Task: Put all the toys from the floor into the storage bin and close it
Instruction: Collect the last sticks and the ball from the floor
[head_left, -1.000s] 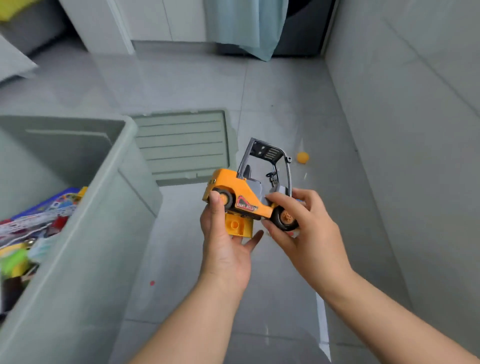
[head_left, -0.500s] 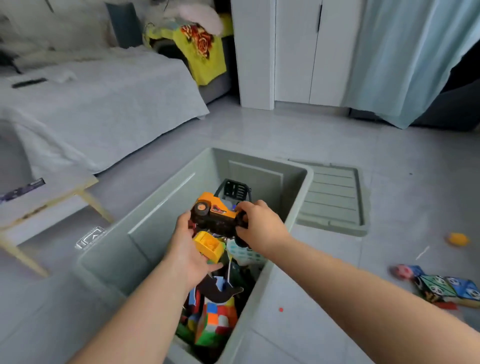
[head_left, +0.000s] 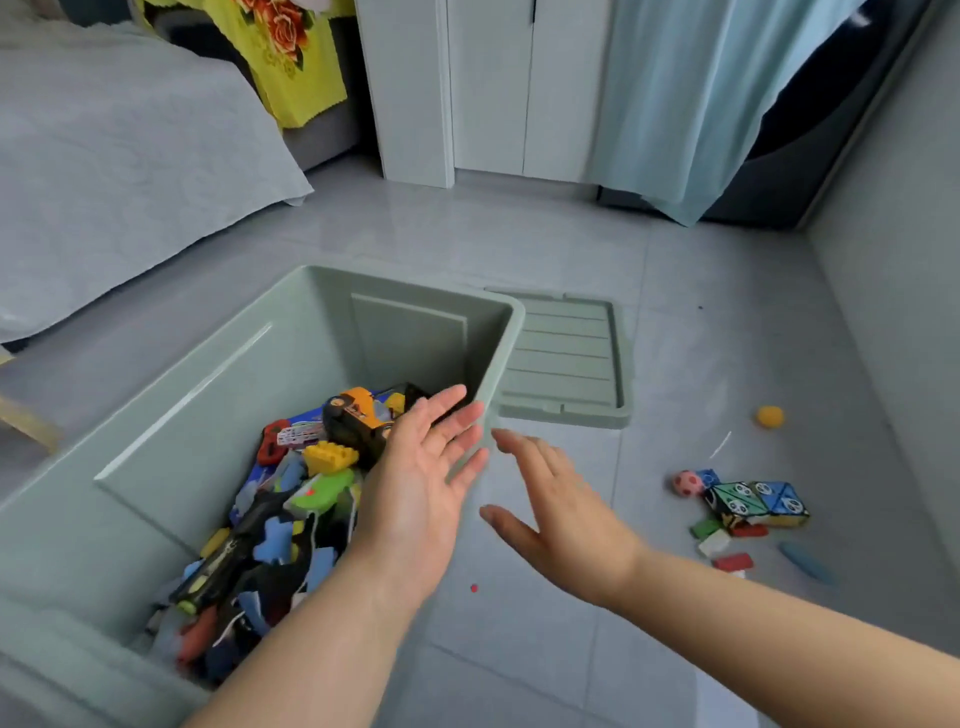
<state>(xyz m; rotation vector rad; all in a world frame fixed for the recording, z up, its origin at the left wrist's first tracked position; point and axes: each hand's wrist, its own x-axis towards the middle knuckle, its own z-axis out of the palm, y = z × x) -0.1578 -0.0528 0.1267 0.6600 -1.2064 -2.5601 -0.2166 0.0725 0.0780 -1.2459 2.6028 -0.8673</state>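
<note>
The left hand and right hand hold nothing, fingers straight. The blocks look light and stiff; best gripped by the sides.

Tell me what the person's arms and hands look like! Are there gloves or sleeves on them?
No gloves and no sleeves show. The left hand and the right hand are bare, with no rings that I can see. The left arm and the right arm are bare down to the picture's edge, with no watch or bracelet. The right hand is blurry, so tiny details are hard to tell.
</note>
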